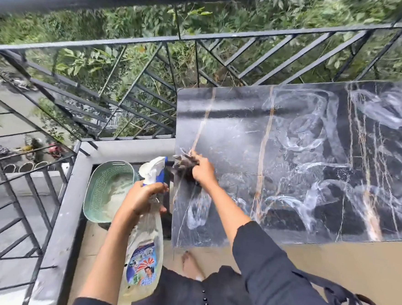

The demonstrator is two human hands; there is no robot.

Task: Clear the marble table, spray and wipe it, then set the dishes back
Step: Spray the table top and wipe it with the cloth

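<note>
**Wiping the wet table**

Head view: The right arm reaches forward. The right hand [203,170] grips a bunched cloth [182,161] at the left edge of the dark table [315,136], which has white wet streaks. The left hand [142,196] curls round the neck of a spray bottle [147,232], just beside the table and near a green basket [97,192] on the floor.

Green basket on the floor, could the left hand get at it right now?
Probably yes for reach: the green basket sits just beyond the left hand with nothing between them. But that hand grips the spray bottle, so it could not take hold without setting it down.
</note>
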